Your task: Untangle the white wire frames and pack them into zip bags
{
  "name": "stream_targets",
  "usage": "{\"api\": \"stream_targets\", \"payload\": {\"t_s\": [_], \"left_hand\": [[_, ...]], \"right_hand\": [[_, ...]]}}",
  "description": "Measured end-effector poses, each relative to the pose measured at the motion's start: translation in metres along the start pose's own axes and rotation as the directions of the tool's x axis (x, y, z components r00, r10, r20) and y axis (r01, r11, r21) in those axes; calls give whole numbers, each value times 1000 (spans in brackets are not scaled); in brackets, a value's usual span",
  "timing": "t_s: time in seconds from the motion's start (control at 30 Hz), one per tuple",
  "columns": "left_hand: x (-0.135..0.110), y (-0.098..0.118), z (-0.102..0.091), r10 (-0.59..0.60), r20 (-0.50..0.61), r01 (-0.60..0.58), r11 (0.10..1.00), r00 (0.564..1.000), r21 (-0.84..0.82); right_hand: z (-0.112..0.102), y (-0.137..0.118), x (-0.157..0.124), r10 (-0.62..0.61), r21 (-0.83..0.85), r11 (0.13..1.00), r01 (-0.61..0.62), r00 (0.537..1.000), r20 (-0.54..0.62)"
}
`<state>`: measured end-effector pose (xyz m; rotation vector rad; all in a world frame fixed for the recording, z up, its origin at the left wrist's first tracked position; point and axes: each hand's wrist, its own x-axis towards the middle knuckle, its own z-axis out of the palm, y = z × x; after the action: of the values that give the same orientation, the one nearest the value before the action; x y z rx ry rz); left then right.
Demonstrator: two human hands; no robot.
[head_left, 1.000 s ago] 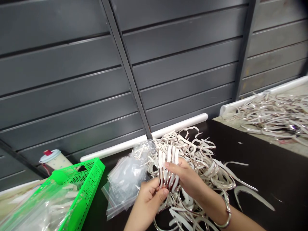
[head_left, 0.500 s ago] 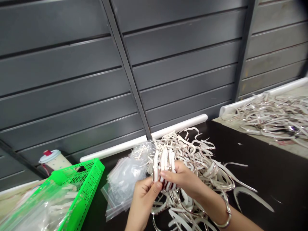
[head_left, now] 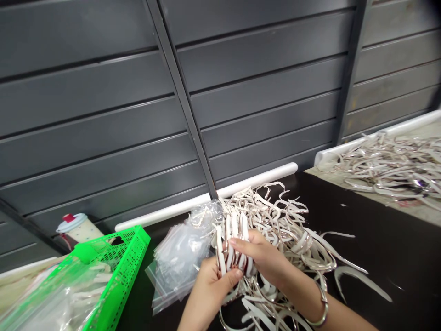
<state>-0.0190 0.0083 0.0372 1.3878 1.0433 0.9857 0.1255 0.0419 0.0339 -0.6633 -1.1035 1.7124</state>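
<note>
A bundle of curved white-and-silver bands (head_left: 234, 239) is held upright between my two hands, the bands side by side. My left hand (head_left: 214, 284) grips the bundle's lower left, its thumb lying across the front. On the right side, my right hand (head_left: 257, 252) is closed around it with the thumb pressed on the front. Behind and below spreads a loose pile of the same bands (head_left: 292, 230), tangled on the black tabletop (head_left: 365, 243). Clear zip bags (head_left: 181, 253) lie in a fanned stack left of my hands. What the bands are exactly, I cannot tell.
A green plastic basket (head_left: 132, 257) holding bagged bands stands at left, with a lidded cup (head_left: 81, 228) behind it. One white roll (head_left: 255, 180) runs along the grey panelled wall (head_left: 268, 92). Another heap of bands (head_left: 396, 168) lies on a pale surface at right.
The held bands have fanned out slightly and tilted to the left. My left thumb has shifted right and down across them. Both hands keep their grip.
</note>
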Motion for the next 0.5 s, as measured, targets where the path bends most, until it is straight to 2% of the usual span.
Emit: {"api": "stream_targets", "payload": {"t_s": [0.2, 0.27, 0.37, 0.43, 0.5], "left_hand": [[-2, 13, 11, 19, 148, 22, 963, 989, -267], [-2, 11, 14, 2, 167, 55, 940, 986, -336], [-2, 5, 15, -80, 152, 142, 878, 985, -458], [1, 3, 13, -146, 132, 196, 800, 980, -567], [5, 3, 10, -208, 109, 225, 694, 972, -684]], "right_hand": [[-3, 5, 5, 147, -139, 979, -149, 989, -25], [-3, 6, 7, 135, -171, 976, -134, 991, -3], [-3, 7, 9, 109, -174, 981, -90, 989, 102], [-6, 6, 12, 92, -198, 978, -59, 982, 163], [-11, 6, 16, 27, -264, 964, 18, 986, 165]]}}
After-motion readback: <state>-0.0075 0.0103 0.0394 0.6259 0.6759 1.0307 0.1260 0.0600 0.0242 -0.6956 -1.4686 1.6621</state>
